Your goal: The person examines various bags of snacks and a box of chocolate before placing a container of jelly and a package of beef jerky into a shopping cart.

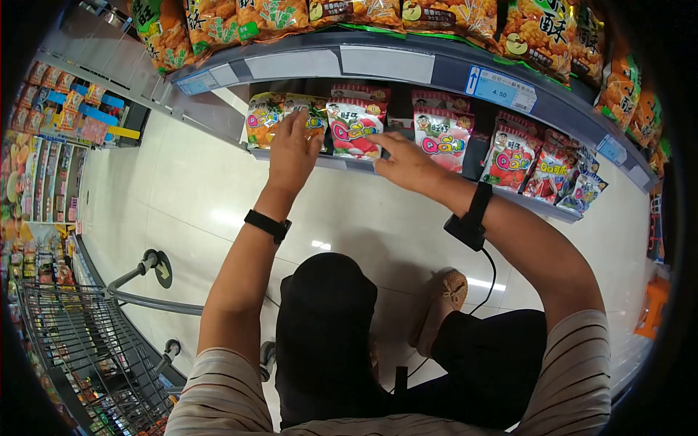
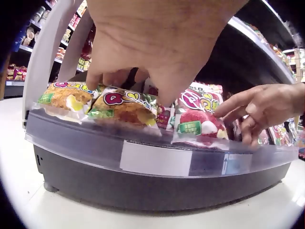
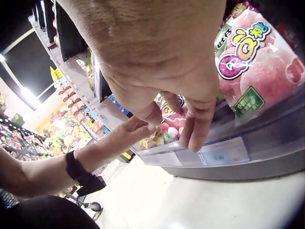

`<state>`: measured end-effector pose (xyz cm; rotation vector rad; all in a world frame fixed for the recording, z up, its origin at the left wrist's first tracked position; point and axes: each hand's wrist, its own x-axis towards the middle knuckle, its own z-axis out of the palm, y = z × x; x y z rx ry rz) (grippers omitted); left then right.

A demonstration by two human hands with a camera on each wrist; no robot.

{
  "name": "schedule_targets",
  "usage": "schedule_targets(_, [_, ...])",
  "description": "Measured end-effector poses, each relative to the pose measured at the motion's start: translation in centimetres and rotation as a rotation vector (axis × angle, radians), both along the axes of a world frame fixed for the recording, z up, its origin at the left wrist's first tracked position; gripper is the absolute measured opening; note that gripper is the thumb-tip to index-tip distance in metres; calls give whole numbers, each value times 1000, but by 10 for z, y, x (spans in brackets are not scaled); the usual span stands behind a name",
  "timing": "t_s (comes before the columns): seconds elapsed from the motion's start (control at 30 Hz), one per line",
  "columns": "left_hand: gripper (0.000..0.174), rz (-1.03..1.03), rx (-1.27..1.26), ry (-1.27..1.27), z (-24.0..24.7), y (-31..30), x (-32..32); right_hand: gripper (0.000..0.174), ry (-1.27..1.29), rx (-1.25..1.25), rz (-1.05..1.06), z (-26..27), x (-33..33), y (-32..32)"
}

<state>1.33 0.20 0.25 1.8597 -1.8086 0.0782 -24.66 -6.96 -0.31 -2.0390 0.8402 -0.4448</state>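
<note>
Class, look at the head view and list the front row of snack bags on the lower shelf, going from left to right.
Leftmost yellow-orange bag, second yellow-orange bag partly behind the left hand, white-and-pink bag, pale pink bag, white-and-red bag, deep red bag, blue-purple bag.

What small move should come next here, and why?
Probably the right hand should close its fingers lightly on the near edge of the red-and-white bag: they already reach that edge but don't grip it, and the left hand is over the orange bag on the other side.
</note>
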Motion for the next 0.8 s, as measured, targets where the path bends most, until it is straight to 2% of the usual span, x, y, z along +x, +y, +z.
schedule_targets(0.1, [55, -41, -44, 22, 4, 3, -11, 53, -1, 30, 24, 3, 2, -1])
schedule_targets(0.2, [53, -60, -41, 181, -1, 1, -15, 53, -23, 97, 65, 7, 3, -1])
schedule_targets(0.3, [52, -52, 101, 617, -5, -9, -16, 53, -24, 215, 100, 14, 4, -3])
schedule_targets(0.4, [44, -66, 102, 888, 3, -8, -29, 54, -10, 237, 112, 14, 1, -5])
schedule_targets(0.5, [37, -2, 126, 863, -6, -16, -24, 54, -20, 267, 112, 14, -7, -3])
schedule_targets(0.6, [32, 80, 276, 639, 2, -11, -25, 53, -31, 246, 93, 10, -12, 3])
schedule_targets(0.7, [33, 81, 303, 648, 3, -12, -29, 52, -46, 185, 44, 9, -20, 8])
schedule_targets(0.8, [31, 41, 60, 808, -1, -13, -39, 45, -74, 179, -17, 16, -31, 11])
